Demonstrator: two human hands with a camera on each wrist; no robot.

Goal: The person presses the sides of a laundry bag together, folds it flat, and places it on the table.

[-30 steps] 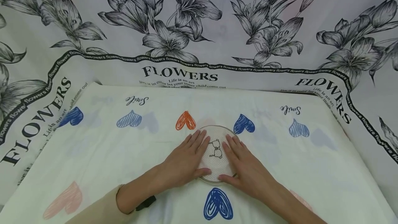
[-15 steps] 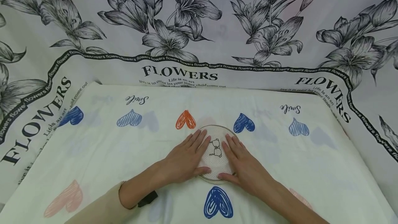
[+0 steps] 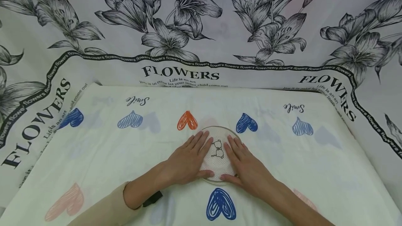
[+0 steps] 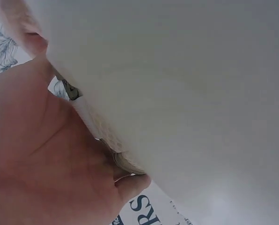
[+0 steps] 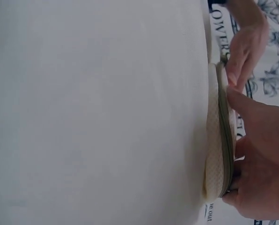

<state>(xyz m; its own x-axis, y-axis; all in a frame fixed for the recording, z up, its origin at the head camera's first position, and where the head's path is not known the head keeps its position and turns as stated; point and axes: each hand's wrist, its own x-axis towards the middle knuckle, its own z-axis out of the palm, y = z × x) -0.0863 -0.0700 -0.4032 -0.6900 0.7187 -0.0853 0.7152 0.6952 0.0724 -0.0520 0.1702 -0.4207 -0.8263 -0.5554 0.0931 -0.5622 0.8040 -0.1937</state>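
Note:
A round white mesh laundry bag (image 3: pixel 216 168) with a green-brown zip edge lies on the cloth, a dark line drawing like a bra printed on its top. My left hand (image 3: pixel 186 159) rests flat on its left side, fingers straight and pointing away. On the right side, my right hand (image 3: pixel 251 166) lies the same way, with both thumbs close together near the front rim. Seen from the right wrist, the bag (image 5: pixel 214 154) stands up a little thick, its zip (image 5: pixel 226 136) running along the side. A metal zip pull (image 4: pixel 71 90) shows in the left wrist view.
A white cloth (image 3: pixel 125 163) printed with hearts and "Smile" covers the table. Behind it and at the sides hangs a white curtain (image 3: pixel 226 44) with black lily drawings and "FLOWERS" lettering. A black item (image 3: pixel 153 198) sits at the left wrist, below a beige sleeve (image 3: pixel 110 208).
Both hands keep their places on the bag. The head view has tilted very slightly, and the left sleeve and wrist have shifted a little to the right.

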